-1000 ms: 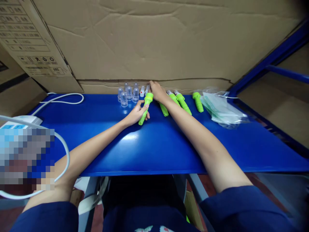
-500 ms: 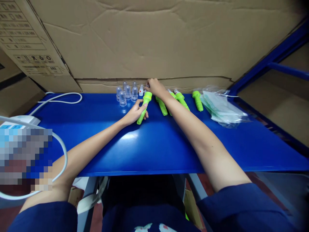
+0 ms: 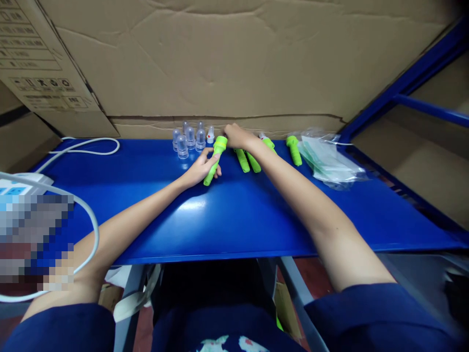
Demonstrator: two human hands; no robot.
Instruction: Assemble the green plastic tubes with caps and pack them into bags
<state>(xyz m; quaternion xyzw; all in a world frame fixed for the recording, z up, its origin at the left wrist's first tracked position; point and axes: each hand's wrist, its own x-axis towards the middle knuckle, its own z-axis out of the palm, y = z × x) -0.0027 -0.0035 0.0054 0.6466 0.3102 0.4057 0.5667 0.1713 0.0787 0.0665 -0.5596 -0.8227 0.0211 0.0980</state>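
Note:
My left hand (image 3: 200, 169) grips a bright green tube (image 3: 214, 159) lying slanted on the blue table (image 3: 234, 210). At the tube's wide upper end my right hand (image 3: 236, 137) is closed, fingertips pinched; what they hold is hidden. Left of that end stands a cluster of small clear caps (image 3: 188, 138), with one white and red capped piece (image 3: 210, 135) beside them. More green tubes (image 3: 247, 160) lie just right of my right wrist, and another green tube (image 3: 293, 149) lies farther right.
A clear plastic bag (image 3: 328, 159) lies at the right rear of the table. White cable (image 3: 86, 146) loops at the left rear, near a white power strip (image 3: 18, 183). Cardboard sheets (image 3: 234, 63) wall the back. A blue rack frame (image 3: 414, 83) rises at right.
My right hand has drawn back from the clear caps to the green tube's top end. The left hand keeps its hold on the tube. The camera has tilted slightly.

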